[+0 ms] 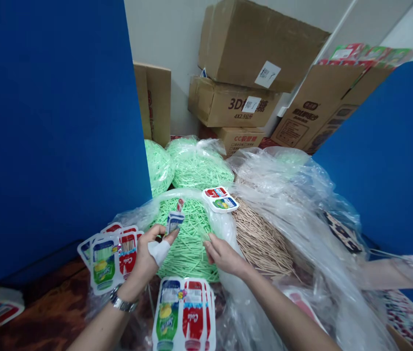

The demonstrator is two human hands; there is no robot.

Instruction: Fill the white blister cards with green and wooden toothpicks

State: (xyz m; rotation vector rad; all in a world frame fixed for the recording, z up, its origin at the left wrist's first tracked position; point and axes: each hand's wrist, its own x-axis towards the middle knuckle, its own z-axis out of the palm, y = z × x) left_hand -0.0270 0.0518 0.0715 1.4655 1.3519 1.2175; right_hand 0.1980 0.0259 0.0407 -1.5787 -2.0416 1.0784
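Brown cardboard boxes (224,100) stand stacked beyond an open clear plastic bag (230,234) of thin green sticks (191,261), with blue panels (52,122) to either side; above that bag, the left hand's (149,248) fingers are closed on a small blue-and-white printed packet (174,222); the right hand's (225,256) fingers pinch blurred pale-green strands (205,236); flat red-and-green bottle-printed packs (169,314) lie left of the bag and on its near side; thin brown sticks (261,234) lie right of it.
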